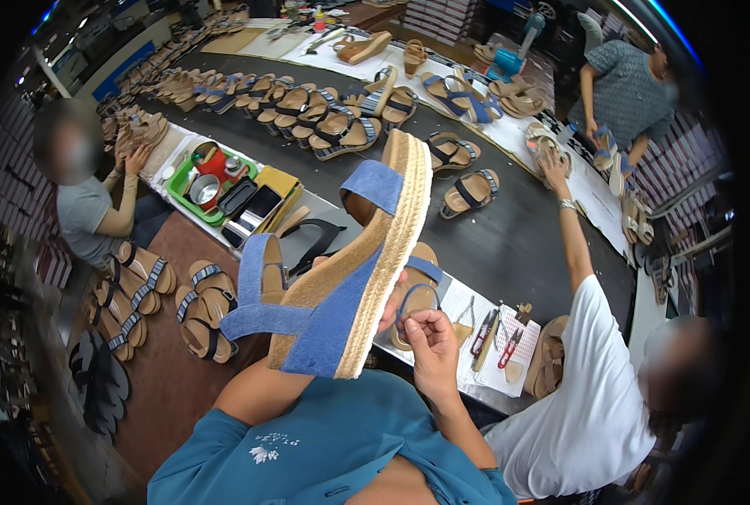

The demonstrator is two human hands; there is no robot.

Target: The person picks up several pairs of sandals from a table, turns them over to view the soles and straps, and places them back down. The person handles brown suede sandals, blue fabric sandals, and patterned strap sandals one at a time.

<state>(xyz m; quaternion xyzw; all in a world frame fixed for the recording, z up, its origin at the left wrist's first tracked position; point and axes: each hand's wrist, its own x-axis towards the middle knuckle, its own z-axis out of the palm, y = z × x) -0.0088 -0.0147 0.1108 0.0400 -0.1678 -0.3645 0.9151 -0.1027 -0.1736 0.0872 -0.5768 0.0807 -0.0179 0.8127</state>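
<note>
A wedge sandal (392,223) with blue straps, a tan footbed and a braided rope-look sole is tilted up close in front of me. My left hand (389,305) grips it from behind; most of that hand is hidden by the sandal. To its right, my right hand (434,345) pinches a thin blue strap (423,289) between thumb and fingers. The strap curves up in a loop, and I cannot tell what it is attached to. Behind it, partly covered, a tan sandal with a blue band (425,268) lies at the table edge.
Rows of sandals (299,105) stand on the dark work surface (526,244). A green basket (181,187) with tins is at left. Red-handled snips (510,347) lie on papers at right. A white-sleeved co-worker's hand (552,164) touches a sandal; two other people handle sandals.
</note>
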